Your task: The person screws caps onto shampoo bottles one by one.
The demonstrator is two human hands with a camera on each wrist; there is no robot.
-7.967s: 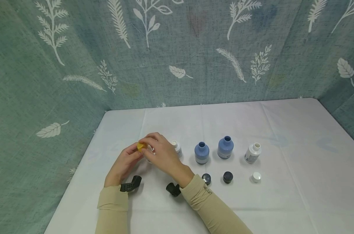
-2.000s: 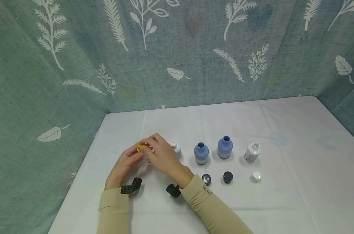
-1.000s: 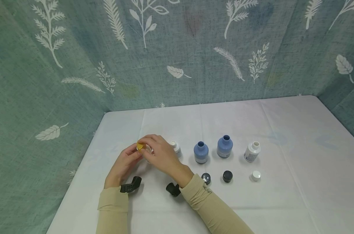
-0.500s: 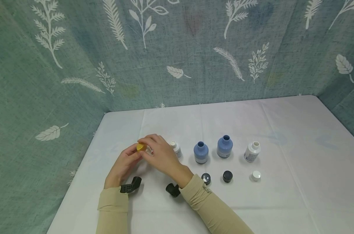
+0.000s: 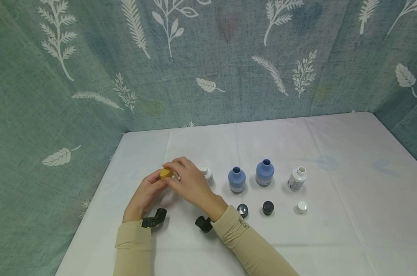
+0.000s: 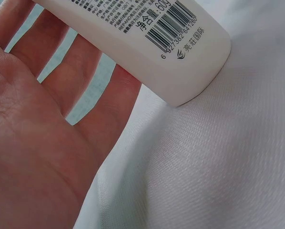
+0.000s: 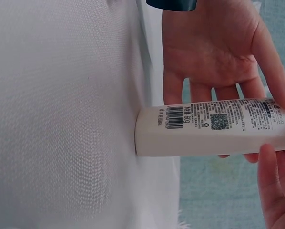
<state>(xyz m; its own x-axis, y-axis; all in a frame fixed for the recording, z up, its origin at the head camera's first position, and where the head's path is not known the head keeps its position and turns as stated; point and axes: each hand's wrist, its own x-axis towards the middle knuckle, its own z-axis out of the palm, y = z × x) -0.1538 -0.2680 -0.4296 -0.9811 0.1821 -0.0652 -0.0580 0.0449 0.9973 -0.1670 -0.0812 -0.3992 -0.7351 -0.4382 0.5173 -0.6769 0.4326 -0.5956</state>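
Note:
A white bottle (image 7: 204,128) with printed text and a barcode stands upright, its base on the white tablecloth. My left hand (image 5: 147,195) holds it, the fingers passing behind the bottle and the thumb up near its top. In the left wrist view the lower part of the bottle (image 6: 176,47) lies against those fingers. At its top is a yellow cap (image 5: 165,173), which my right hand (image 5: 191,184) pinches between thumb and fingers. The right hand hides most of the bottle in the head view, and the thread under the cap cannot be seen.
Right of the hands stand a small white bottle (image 5: 207,177), two blue bottles (image 5: 237,180) (image 5: 265,173) and another white bottle (image 5: 296,179), all uncapped. Two dark caps (image 5: 242,210) (image 5: 268,207) and a white cap (image 5: 301,207) lie nearer. A leaf-patterned curtain (image 5: 208,65) borders the table.
Both hands keep their place. The right fingers have shifted around the yellow cap, which looked tipped and partly covered earlier and now shows its top more fully. The other bottles and caps are unmoved.

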